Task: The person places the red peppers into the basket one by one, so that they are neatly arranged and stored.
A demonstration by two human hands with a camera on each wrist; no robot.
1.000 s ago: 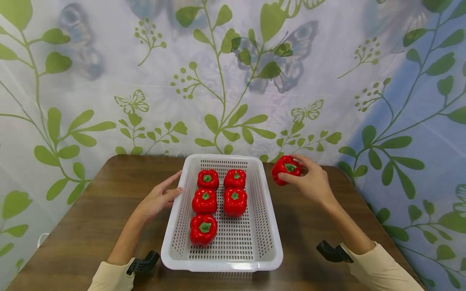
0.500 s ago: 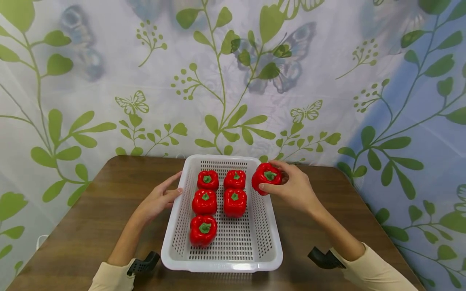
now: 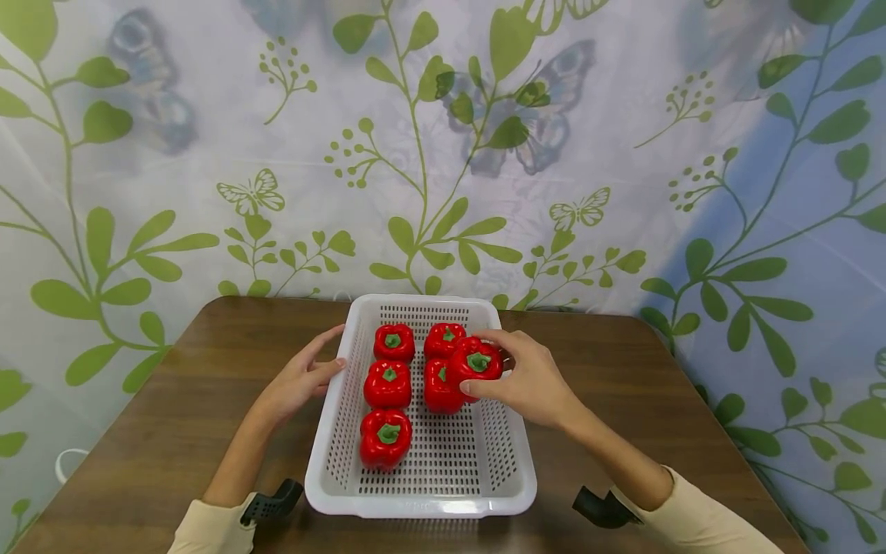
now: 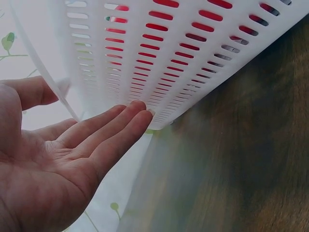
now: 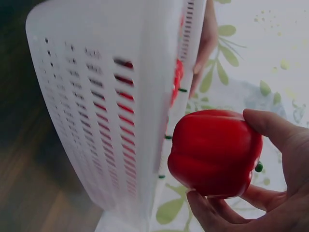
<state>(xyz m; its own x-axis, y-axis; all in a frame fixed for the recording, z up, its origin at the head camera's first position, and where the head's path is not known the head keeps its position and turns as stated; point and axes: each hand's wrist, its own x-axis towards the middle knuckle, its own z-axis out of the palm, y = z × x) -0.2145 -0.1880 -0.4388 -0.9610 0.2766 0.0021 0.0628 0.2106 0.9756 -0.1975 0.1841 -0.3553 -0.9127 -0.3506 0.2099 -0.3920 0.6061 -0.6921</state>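
Note:
My right hand (image 3: 540, 385) holds a glossy red bell pepper (image 3: 479, 362) with a green stem, thumb on one side and fingers on the other. It is above the right part of a white perforated basket (image 3: 422, 505) and overlaps another pepper (image 3: 440, 392) in the head view. In the right wrist view the held pepper (image 5: 212, 152) appears higher than the basket rim. My left hand (image 3: 298, 381) rests at the basket's left rim. Its thumb lies at the rim and its fingers (image 4: 113, 135) stretch out straight along the outer wall.
Inside the basket, three peppers form a left column: a far one (image 3: 394, 342), a middle one (image 3: 388, 385) and a near one (image 3: 385, 438). Another pepper (image 3: 443, 338) sits at the far right. The basket stands on a brown wooden table (image 3: 208, 385) before a leaf-patterned cloth (image 3: 443, 154).
My right hand has carried the pepper left, from beside the basket, across its right rim to over the peppers inside. My left hand has stayed at the left rim.

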